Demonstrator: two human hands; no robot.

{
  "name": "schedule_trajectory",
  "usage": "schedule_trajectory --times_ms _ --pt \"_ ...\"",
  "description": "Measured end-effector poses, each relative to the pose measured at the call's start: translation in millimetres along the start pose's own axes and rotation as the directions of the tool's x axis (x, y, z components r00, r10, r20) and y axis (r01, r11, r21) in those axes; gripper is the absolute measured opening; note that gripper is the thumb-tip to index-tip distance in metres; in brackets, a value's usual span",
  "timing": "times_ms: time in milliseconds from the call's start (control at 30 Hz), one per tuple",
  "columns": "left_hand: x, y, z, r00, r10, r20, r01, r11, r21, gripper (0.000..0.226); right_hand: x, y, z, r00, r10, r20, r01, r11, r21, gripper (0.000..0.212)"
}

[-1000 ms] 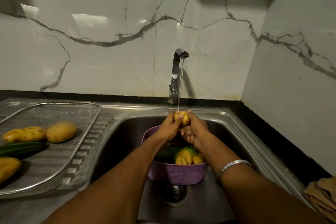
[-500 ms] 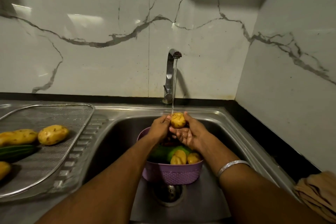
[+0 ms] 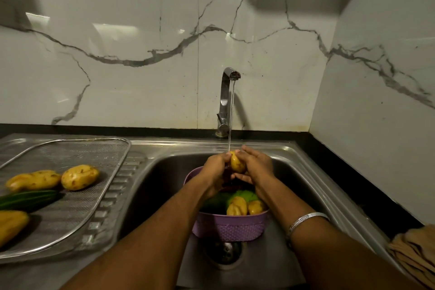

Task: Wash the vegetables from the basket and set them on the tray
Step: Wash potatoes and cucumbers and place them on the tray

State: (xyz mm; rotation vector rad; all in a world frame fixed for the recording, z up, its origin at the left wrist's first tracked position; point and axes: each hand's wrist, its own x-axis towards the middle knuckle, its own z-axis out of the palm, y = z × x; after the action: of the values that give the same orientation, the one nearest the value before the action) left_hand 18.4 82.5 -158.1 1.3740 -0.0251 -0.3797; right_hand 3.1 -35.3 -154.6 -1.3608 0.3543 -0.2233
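Note:
A small yellow potato is under the running water, gripped between my left hand and my right hand. Both hands are above a purple basket that stands in the sink over the drain. The basket holds potatoes and green vegetables. On the drainboard to the left lies a wire-mesh tray with washed potatoes and a dark green cucumber on it.
The steel tap stands at the back of the sink, its stream falling on the held potato. The drain shows in front of the basket. A folded tan cloth lies on the black counter at the right. Marble walls close the back and right.
The potato has turned between my hands, from round face up to standing on end, and both hands closed tighter round it under the stream.

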Motion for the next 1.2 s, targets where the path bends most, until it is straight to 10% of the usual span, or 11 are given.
schedule_trajectory --times_ms 633,1200 --pt "-6.9 0.5 -5.1 0.998 0.044 -0.049 -0.04 0.995 0.095 0.04 4.6 5.9 7.5 0.983 -0.18 0.027 0.177 0.909 -0.377 0.014" --pt "7.8 -5.3 -8.2 0.933 0.309 -0.183 -0.226 0.902 0.368 0.029 -2.0 -0.6 14.9 0.996 0.073 0.056 -0.06 0.976 -0.209 0.022"
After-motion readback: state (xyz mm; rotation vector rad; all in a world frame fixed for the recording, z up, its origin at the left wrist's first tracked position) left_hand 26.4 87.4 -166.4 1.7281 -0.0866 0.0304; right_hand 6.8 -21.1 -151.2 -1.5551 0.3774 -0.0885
